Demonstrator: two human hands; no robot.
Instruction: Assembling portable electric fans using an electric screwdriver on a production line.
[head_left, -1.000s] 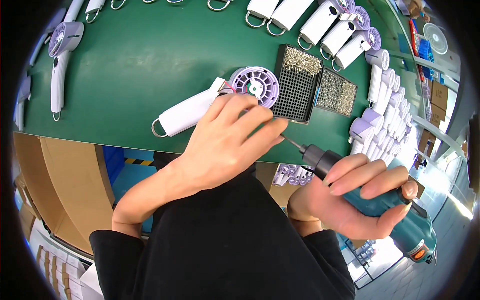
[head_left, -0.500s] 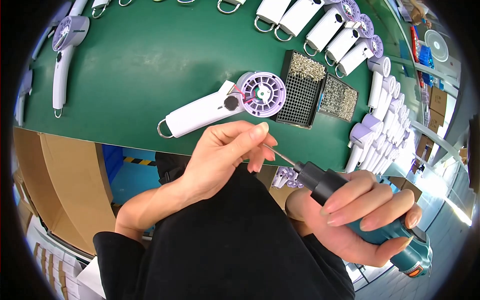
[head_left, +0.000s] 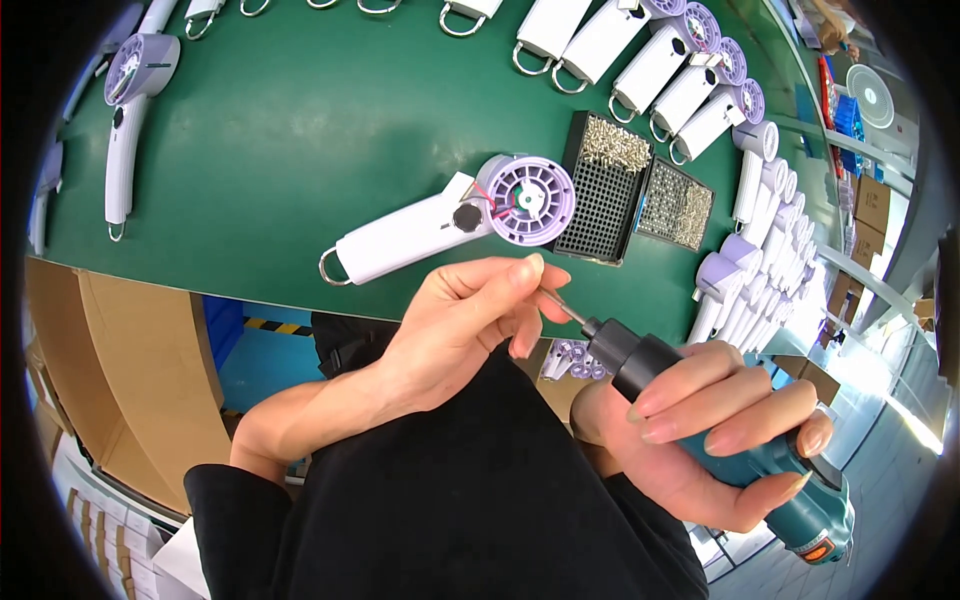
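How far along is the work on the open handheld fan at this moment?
Done: finished fans lie in a row at the top right. In hand: the right hand grips a teal electric screwdriver while the left hand pinches its bit. Left: the open fan on the green mat shows bare wiring.

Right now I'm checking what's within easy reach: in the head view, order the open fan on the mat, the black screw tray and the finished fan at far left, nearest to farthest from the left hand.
1. Open white-and-purple fan: just above the left hand, mid-mat.
2. Black screw tray: up and to the right, beside the fan's head.
3. Finished fan: far upper left of the mat.
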